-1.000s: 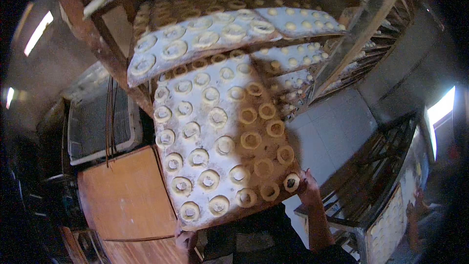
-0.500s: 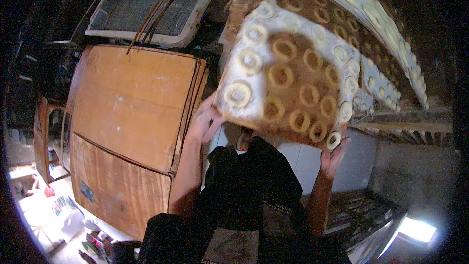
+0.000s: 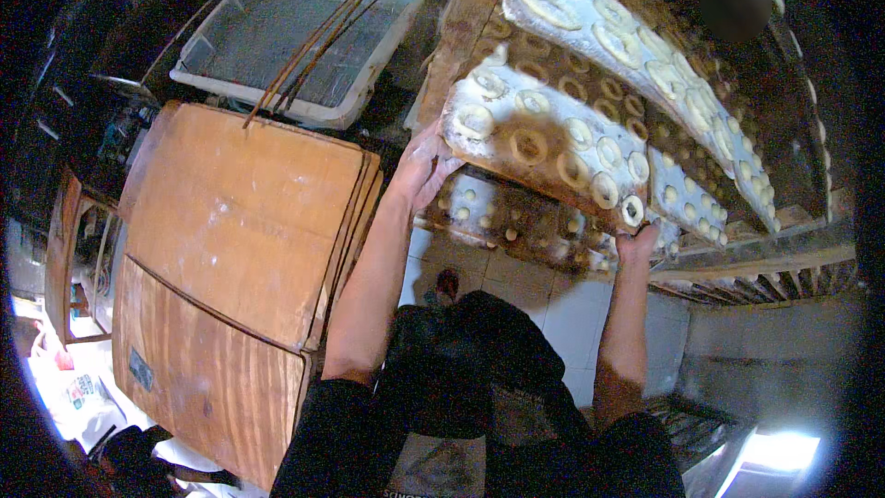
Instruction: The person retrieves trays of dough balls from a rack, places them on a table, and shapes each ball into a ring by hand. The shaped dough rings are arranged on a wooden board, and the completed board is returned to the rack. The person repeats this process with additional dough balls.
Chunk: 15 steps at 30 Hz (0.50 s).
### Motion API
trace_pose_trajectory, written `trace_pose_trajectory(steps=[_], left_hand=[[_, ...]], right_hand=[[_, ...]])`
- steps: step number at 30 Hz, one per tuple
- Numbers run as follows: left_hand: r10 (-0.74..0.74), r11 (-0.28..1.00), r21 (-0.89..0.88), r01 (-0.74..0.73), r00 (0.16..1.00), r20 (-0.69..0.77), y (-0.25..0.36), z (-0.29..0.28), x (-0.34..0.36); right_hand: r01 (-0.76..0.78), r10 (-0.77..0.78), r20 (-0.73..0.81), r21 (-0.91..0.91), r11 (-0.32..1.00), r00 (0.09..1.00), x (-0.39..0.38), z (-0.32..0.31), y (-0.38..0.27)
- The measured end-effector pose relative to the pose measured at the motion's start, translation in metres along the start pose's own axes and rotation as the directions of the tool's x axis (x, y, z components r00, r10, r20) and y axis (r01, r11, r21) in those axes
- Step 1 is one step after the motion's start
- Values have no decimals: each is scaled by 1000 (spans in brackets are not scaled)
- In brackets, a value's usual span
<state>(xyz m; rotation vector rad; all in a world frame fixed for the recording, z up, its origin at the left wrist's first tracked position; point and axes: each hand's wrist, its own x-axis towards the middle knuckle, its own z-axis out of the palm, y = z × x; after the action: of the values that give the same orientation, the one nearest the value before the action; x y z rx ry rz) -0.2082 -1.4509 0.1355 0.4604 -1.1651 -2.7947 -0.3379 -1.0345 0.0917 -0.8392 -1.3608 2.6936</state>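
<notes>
A wooden board (image 3: 553,152) dusted with flour carries several pale dough rings. My left hand (image 3: 419,171) grips its near left corner and my right hand (image 3: 638,242) grips its near right corner. The board's far end reaches into a wooden rack (image 3: 737,249). More boards of dough rings (image 3: 645,46) lie on the rack's shelves above, and another board with small dough pieces (image 3: 516,217) lies just below the one I hold.
A stack of bare plywood boards (image 3: 240,249) stands to the left, close to my left arm. Behind it a white tray with a mesh bottom (image 3: 304,46) holds long thin rods. Pale floor tiles (image 3: 572,314) show below, past my dark apron.
The view has swung downward. The board I hold has moved from overhead to a lower level of the rack, and both hands have kept their grip.
</notes>
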Motion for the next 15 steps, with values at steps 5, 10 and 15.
trace_pose_trajectory(steps=[5,10,15], left_hand=[[105,994,2,-105,992,64,-19,-19,22],[236,830,512,-221,971,38,-16,-42,55],[257,713,677,-183,966,-9,150,-39,219]], right_hand=[[-15,13,39,68,998,999,9,46,-6],[42,-28,122,-108,993,992,12,89,32],[100,-28,187,-387,917,982,48,228,83]])
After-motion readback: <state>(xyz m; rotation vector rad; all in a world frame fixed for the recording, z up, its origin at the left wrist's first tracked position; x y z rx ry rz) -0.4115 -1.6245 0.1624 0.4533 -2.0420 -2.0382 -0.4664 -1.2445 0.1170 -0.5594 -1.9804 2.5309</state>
